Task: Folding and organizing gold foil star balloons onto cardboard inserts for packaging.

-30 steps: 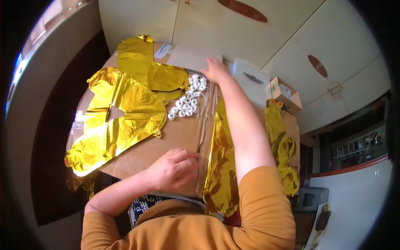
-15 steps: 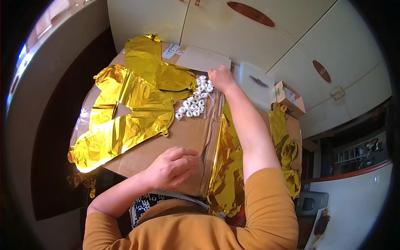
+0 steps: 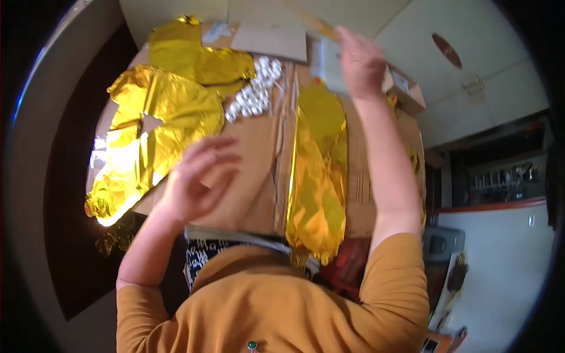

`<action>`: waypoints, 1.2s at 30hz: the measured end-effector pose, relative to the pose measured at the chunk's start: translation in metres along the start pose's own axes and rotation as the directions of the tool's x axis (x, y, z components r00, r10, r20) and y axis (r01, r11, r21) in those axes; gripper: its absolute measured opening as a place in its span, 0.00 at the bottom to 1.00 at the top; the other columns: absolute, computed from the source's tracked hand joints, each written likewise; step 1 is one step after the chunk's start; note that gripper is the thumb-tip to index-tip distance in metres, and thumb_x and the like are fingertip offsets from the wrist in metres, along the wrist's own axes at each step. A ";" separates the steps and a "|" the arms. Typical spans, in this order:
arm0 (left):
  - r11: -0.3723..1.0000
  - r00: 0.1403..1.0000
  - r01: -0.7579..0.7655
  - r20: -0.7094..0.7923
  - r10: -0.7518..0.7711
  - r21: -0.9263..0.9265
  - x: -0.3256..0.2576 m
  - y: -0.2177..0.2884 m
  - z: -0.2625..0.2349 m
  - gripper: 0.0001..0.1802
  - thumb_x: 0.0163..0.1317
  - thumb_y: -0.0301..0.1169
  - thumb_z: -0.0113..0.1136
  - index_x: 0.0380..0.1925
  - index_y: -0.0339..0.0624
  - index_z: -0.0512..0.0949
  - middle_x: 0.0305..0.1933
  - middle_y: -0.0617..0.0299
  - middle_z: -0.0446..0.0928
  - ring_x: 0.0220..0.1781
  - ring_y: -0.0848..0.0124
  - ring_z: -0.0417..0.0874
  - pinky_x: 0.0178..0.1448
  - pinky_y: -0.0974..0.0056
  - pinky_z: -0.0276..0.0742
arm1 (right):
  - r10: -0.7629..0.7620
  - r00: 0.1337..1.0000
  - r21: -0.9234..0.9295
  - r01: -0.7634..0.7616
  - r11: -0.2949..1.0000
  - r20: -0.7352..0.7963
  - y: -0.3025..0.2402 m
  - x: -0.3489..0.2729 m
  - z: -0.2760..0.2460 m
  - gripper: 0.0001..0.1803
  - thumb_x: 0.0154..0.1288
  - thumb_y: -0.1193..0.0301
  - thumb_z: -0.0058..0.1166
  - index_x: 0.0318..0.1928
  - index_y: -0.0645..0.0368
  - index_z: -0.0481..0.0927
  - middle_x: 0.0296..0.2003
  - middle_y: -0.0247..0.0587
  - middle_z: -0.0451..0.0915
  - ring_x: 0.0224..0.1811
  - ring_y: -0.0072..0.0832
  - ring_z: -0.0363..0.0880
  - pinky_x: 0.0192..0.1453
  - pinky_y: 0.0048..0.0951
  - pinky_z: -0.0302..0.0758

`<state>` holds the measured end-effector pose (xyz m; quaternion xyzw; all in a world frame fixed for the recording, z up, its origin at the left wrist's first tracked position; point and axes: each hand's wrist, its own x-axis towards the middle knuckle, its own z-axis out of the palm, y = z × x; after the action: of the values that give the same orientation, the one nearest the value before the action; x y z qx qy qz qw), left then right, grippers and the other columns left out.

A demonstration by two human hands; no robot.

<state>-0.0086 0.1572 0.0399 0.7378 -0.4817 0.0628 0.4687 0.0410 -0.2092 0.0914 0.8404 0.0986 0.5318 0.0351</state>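
My right hand (image 3: 362,63), blurred by motion, is raised over the far right of the cardboard-topped table (image 3: 250,194). Its fingers are closed around a thin tan stick (image 3: 321,26), which points up and left and is too smeared to identify. My left hand (image 3: 203,176) hovers over the near left of the cardboard, fingers spread and holding nothing. Just beyond it lies a flat gold foil balloon (image 3: 194,112) with a hole in it. A long gold foil balloon (image 3: 318,176) lies between my arms. Small white rings (image 3: 253,94) are heaped near the far middle.
Another gold foil piece (image 3: 173,50) lies at the far left. Beside it are a pale flat board (image 3: 271,44) and a translucent container (image 3: 329,65). An open cardboard box (image 3: 406,91) stands at the right edge. Cream cabinets (image 3: 406,35) stand behind the table.
My right hand has left the white rings, moving right and up, and the tan stick now shows in it. My left hand has risen leftward, fingers wider apart. The view has tilted.
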 end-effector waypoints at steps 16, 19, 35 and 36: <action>0.868 0.781 -0.495 0.421 0.462 -0.034 0.037 -0.001 0.123 0.17 0.60 0.30 0.68 0.50 0.43 0.82 0.62 0.52 0.77 0.68 0.51 0.73 0.70 0.47 0.70 | -0.114 0.752 0.141 0.028 0.990 0.650 -0.083 -0.202 -0.200 0.20 0.59 0.75 0.55 0.53 0.63 0.82 0.54 0.44 0.81 0.51 0.37 0.78 0.57 0.36 0.73; 0.860 0.759 -0.511 0.471 0.450 0.003 0.037 -0.027 0.142 0.18 0.61 0.31 0.67 0.52 0.43 0.82 0.63 0.50 0.77 0.69 0.51 0.73 0.73 0.48 0.68 | -0.077 0.711 0.194 -0.085 0.977 0.699 -0.084 -0.206 -0.210 0.24 0.55 0.77 0.57 0.56 0.64 0.80 0.58 0.47 0.79 0.58 0.40 0.75 0.64 0.41 0.70; 0.885 0.772 -0.465 0.480 0.416 -0.017 0.045 -0.047 0.141 0.17 0.62 0.31 0.63 0.51 0.44 0.83 0.60 0.54 0.78 0.64 0.55 0.76 0.72 0.51 0.68 | -0.072 0.908 0.176 -0.002 0.984 0.412 -0.135 -0.260 -0.231 0.12 0.65 0.71 0.61 0.48 0.56 0.83 0.49 0.40 0.84 0.52 0.35 0.82 0.62 0.40 0.75; 0.886 0.775 -0.464 0.478 0.414 -0.013 0.046 -0.047 0.141 0.17 0.62 0.30 0.63 0.51 0.45 0.83 0.60 0.54 0.78 0.64 0.55 0.76 0.72 0.51 0.68 | -0.062 0.910 0.183 -0.016 0.983 0.409 -0.136 -0.261 -0.231 0.11 0.65 0.71 0.60 0.48 0.56 0.83 0.49 0.40 0.84 0.52 0.35 0.82 0.62 0.41 0.75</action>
<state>0.0012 0.0252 -0.0426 0.6214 -0.7349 0.0161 0.2713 -0.2926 -0.1398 -0.0628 0.9322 0.1473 0.3303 -0.0157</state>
